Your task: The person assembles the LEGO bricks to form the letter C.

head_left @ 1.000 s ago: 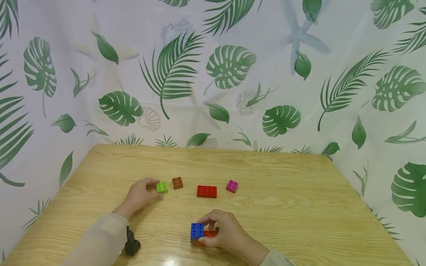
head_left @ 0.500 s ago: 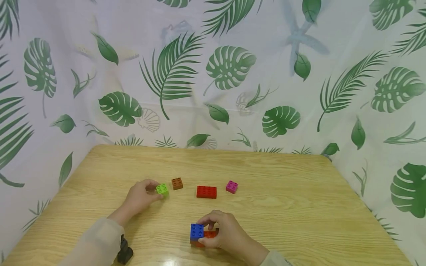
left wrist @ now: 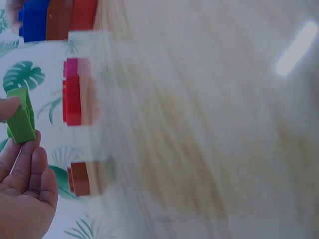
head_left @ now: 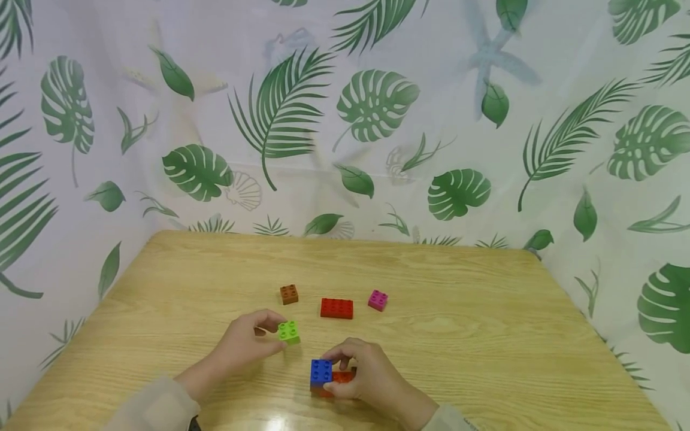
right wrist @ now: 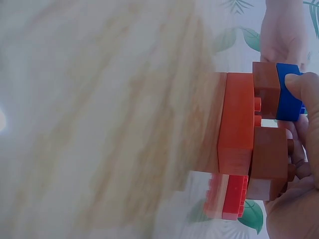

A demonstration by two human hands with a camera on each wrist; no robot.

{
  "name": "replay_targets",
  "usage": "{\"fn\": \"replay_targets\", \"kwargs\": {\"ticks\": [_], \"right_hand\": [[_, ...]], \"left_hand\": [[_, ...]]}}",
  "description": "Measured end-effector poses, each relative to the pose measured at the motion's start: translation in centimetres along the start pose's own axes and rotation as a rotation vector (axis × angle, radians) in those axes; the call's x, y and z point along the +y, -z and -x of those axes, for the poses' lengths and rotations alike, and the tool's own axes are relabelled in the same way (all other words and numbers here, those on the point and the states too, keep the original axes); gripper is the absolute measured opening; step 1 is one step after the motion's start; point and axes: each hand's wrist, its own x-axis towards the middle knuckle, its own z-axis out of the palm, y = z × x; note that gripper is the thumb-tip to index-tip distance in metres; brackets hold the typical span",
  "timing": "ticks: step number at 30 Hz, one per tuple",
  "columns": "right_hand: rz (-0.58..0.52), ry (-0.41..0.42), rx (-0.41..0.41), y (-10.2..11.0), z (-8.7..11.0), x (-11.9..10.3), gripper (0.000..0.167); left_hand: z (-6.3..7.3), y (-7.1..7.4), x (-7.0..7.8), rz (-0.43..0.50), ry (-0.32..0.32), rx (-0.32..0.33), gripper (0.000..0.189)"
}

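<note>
My left hand [head_left: 245, 341] pinches a lime-green toy building brick [head_left: 288, 332] between thumb and fingertips. In the left wrist view the green brick [left wrist: 21, 117] is tilted, off the table. Near the table's front, my right hand [head_left: 372, 374] holds a small brick stack, its thumb pressed on the blue brick [head_left: 321, 372] at the top. The right wrist view shows that blue brick sitting on a brown brick [right wrist: 266, 89], which is on a long orange-red brick [right wrist: 236, 122]. Another brown brick [right wrist: 269, 157] sits at the orange-red brick's other end.
Behind the hands, a loose brown brick [head_left: 288, 294], a long red brick [head_left: 336, 308] and a magenta brick [head_left: 378, 300] lie apart on the wooden table [head_left: 458, 335]. A leaf-patterned cloth [head_left: 302, 197] hangs behind the table's far edge.
My left hand has taken the green brick from beside the loose brown brick and brought it right and nearer, toward the stack. My right hand has stayed on the stack.
</note>
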Motion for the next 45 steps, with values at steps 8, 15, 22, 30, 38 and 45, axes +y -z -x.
{"fn": "replay_targets", "kwargs": {"ticks": [8,15,22,30,38,45], "right_hand": [[-0.008,0.027,0.018,0.0,0.0,0.0,0.030],[-0.018,0.030,0.024,0.0,0.1,0.1,0.032],[-0.026,0.047,0.042,-0.2,0.1,0.3,0.029],[-0.023,0.056,0.048,-0.3,0.1,0.4,0.028],[-0.023,0.048,0.056,-0.4,0.2,0.4,0.028],[-0.017,0.059,0.061,-0.3,0.2,0.4,0.028]], "left_hand": [[0.9,-1.4,1.9,0.045,-0.098,-0.100,0.032],[1.4,-2.2,3.0,0.072,-0.141,-0.192,0.031],[1.5,-2.6,3.5,0.065,-0.169,-0.216,0.030],[1.2,-2.8,3.7,0.017,-0.162,-0.227,0.027],[0.6,-2.6,4.6,-0.042,-0.150,-0.270,0.025],[0.3,-2.5,5.0,-0.062,-0.136,-0.296,0.025]]}}
